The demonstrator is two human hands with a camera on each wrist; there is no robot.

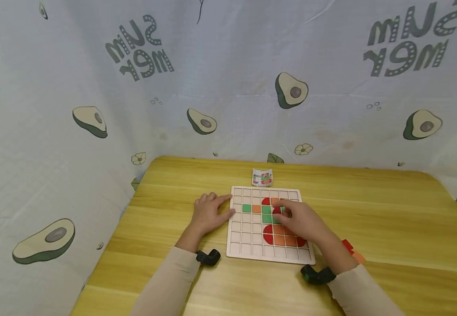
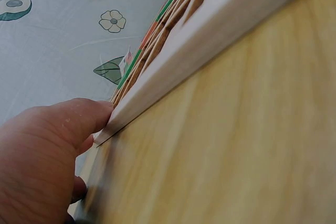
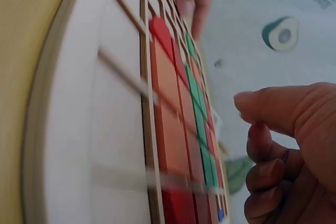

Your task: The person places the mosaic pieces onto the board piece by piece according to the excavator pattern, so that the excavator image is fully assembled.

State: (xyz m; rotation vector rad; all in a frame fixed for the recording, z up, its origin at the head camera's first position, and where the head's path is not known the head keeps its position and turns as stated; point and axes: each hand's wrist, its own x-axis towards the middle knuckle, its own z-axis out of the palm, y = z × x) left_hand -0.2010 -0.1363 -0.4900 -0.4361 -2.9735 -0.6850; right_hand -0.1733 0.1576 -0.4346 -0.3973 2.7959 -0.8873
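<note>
A pale wooden grid board (image 1: 248, 251) lies on the table, its raised strips dividing it into squares. Set in the squares are green tiles (image 1: 246, 208), orange tiles (image 1: 279, 240) and rounded red tiles (image 1: 268, 234). My left hand (image 1: 208, 213) touches the board's left edge with its thumb and index finger spread. Over the right part of the board hovers my right hand (image 1: 301, 219), thumb and index finger apart around a red tile (image 1: 277, 210) in the grid. In the right wrist view, its fingers (image 3: 268, 174) are loosely curled, with nothing showing between them and the thumb.
Behind the board stands a small curled card (image 1: 262, 177) with a coloured grid pattern. Loose red (image 1: 347, 245) and orange pieces (image 1: 358, 257) lie on the table by the right forearm, which partly hides them. A patterned cloth (image 1: 244, 123) hangs behind the table's far edge.
</note>
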